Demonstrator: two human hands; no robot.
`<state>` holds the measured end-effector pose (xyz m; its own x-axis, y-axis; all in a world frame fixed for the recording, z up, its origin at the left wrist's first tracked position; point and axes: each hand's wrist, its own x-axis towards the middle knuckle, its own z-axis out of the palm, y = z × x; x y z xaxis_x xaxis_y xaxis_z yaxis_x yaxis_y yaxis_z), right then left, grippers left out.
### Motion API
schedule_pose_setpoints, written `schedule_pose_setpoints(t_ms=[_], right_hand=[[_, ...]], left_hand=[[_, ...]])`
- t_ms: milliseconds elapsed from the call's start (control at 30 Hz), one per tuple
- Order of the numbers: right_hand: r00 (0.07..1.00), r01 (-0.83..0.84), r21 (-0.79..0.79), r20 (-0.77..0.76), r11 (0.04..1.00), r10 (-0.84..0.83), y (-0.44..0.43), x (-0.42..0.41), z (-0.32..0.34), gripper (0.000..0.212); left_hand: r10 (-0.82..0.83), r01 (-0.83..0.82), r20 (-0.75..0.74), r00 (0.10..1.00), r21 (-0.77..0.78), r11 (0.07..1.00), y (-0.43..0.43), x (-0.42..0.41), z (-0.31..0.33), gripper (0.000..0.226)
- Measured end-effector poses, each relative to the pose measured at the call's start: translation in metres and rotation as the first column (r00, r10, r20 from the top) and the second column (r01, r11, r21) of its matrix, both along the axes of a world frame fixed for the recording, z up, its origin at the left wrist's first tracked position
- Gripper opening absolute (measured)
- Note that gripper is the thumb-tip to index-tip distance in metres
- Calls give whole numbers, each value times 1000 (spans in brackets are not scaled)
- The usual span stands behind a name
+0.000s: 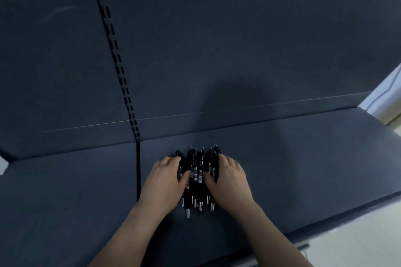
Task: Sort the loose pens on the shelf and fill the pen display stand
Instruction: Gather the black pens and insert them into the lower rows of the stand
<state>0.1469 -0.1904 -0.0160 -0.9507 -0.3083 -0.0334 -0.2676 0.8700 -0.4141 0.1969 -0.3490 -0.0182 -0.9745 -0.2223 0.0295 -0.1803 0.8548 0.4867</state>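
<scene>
In front of me is a dark blue-grey shelf (303,158) under dim light, backed by a panel (238,50) of the same colour with a slotted upright (117,56) running down its left part. A pale floor (358,234) shows past the shelf's near right edge. The pens (198,171) lie bunched on the shelf near its middle, just right of the upright's foot. They are black-barrelled, with small pale labels midway and silver tips (188,212) pointing towards me. My left hand (165,180) cups the bundle's left side and my right hand (230,180) its right side. The fingers of both curl round the outer pens, with the thumbs pressing on top.
</scene>
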Motion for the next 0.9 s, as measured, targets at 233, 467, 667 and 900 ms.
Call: schedule_pose_setpoints(t_ms=[233,467,667,900], right_hand=[[992,-121,-32,32,992,123,20,-41,1,39],[987,-115,-73,107,991,122,25,-52,-1,37],[967,-108,-98,223,989,128,24,-60,2,37],[981,-86,-56,169,995,94,28,-66,3,35]], left_hand=[[226,-229,52,973,66,971,33,-14,-2,60],[348,-355,84,934,88,931,46,-21,-1,37],[342,-353,106,934,104,930,45,-25,-1,21],[364,-380,111,925,199,904,41,-22,2,18]])
